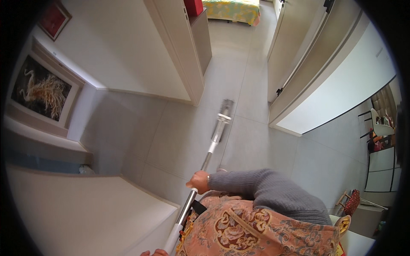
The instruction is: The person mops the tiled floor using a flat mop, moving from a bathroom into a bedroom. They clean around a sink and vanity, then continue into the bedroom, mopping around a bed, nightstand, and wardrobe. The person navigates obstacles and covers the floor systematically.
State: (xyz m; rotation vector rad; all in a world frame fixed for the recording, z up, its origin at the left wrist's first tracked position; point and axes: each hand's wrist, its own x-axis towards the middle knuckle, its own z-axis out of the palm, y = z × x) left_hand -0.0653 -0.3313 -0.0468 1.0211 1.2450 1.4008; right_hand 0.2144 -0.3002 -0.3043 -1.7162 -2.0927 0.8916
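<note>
A flat mop (207,161) with a silver and white pole runs from the bottom edge out over the grey tiled floor. Its head (226,108) lies on the tiles before a doorway, slightly blurred. My right hand (199,182), in a grey knitted sleeve, is wrapped around the metal part of the pole. At the bottom edge only the fingers of my left hand (156,252) show, curled against the white upper handle; the rest of that hand is cut off. I wear a patterned apron (237,230).
Door frames (193,80) flank the passage on the left and the right (288,108). Beyond it stands a bed (232,11) with a yellow-green cover. A white low wall (96,204) is close on my left. A chair (381,124) and a red-covered stool (351,203) are at the right.
</note>
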